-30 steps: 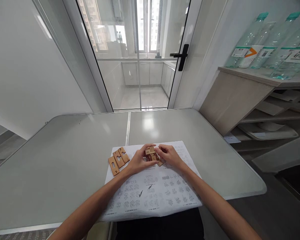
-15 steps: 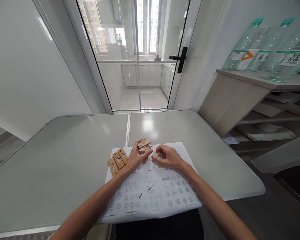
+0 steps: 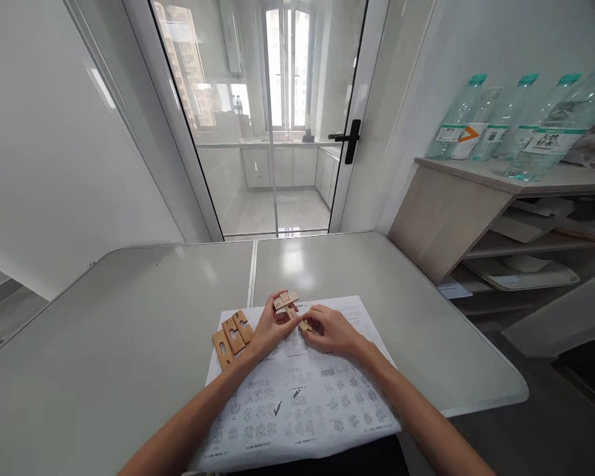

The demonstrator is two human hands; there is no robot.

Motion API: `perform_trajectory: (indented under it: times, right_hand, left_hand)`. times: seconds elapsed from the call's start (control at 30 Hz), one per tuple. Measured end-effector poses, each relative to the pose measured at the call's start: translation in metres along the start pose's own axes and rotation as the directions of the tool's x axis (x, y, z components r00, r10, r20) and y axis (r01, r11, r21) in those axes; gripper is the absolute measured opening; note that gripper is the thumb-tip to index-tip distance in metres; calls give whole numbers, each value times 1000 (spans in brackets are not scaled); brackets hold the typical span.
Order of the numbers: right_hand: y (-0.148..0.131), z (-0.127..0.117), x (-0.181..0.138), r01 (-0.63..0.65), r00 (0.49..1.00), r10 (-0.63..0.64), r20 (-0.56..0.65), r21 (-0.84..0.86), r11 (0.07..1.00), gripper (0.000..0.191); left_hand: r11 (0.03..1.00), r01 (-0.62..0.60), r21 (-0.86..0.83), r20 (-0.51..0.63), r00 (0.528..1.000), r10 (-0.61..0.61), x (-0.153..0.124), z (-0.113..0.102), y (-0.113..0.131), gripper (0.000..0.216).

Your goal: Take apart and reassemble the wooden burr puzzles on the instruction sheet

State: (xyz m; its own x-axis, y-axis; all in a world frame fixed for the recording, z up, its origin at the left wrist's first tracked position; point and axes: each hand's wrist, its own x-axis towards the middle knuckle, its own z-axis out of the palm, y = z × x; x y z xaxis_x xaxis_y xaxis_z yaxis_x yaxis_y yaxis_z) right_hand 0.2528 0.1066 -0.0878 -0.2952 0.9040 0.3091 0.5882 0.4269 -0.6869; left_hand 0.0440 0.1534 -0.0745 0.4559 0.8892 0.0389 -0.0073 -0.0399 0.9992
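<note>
My left hand (image 3: pixel 268 327) pinches a small cluster of joined wooden puzzle pieces (image 3: pixel 286 301), lifted a little above a printed instruction sheet (image 3: pixel 302 396). My right hand (image 3: pixel 330 328) is closed on a separate wooden piece (image 3: pixel 305 325), held right beside the cluster. Three more flat wooden pieces (image 3: pixel 232 334) with notches lie side by side at the sheet's upper left corner, just left of my left hand.
The sheet lies on a grey table (image 3: pixel 129 317) with a seam down its middle. A glass door (image 3: pixel 277 119) stands behind the table. To the right is a wooden shelf (image 3: pixel 476 211) carrying several plastic water bottles (image 3: pixel 496 125).
The two hands pulled the wooden assembly apart: my left hand kept the joined cluster, my right hand took one piece. They have since drawn close together again. The camera tilted upward.
</note>
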Motion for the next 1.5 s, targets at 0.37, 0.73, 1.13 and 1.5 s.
perform_trajectory:
  times: [0.37, 0.73, 1.13, 1.5]
  right_hand:
    - [2, 5, 7, -99, 979, 133, -154, 209, 973, 7]
    - [10, 2, 11, -145, 941, 273, -199, 492, 858, 35]
    - [14, 8, 14, -129, 930, 310, -198, 615, 778, 46]
    - [12, 6, 13, -216, 907, 403, -122, 688, 693, 47]
  left_hand:
    - [997, -47, 54, -30, 998, 49, 0, -3, 4, 68]
    - [996, -21, 86, -40, 999, 24, -1, -4, 4, 70]
    - [998, -19, 64, -72, 997, 23, -2, -3, 7, 72]
    - [996, -35, 76, -28, 999, 37, -3, -1, 4, 70]
